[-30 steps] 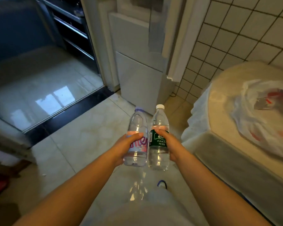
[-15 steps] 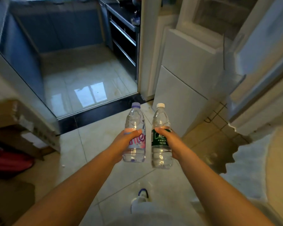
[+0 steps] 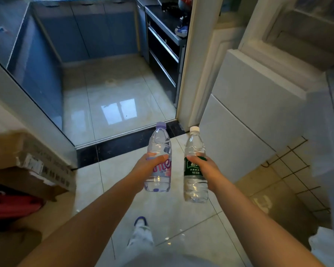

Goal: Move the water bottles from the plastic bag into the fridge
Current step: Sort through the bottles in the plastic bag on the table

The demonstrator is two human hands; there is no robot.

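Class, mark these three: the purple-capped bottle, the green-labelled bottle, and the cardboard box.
purple-capped bottle (image 3: pixel 158 143), head view, clear upper body
green-labelled bottle (image 3: pixel 193 169), head view, green label
cardboard box (image 3: pixel 27 160), head view, taped top

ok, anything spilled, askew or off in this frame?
Nothing stands out. The left hand grips the purple-capped bottle, the right hand the white-capped bottle; both are upright, capped and apart. The glints on the floor tiles could be droplets or reflections; too small to tell.
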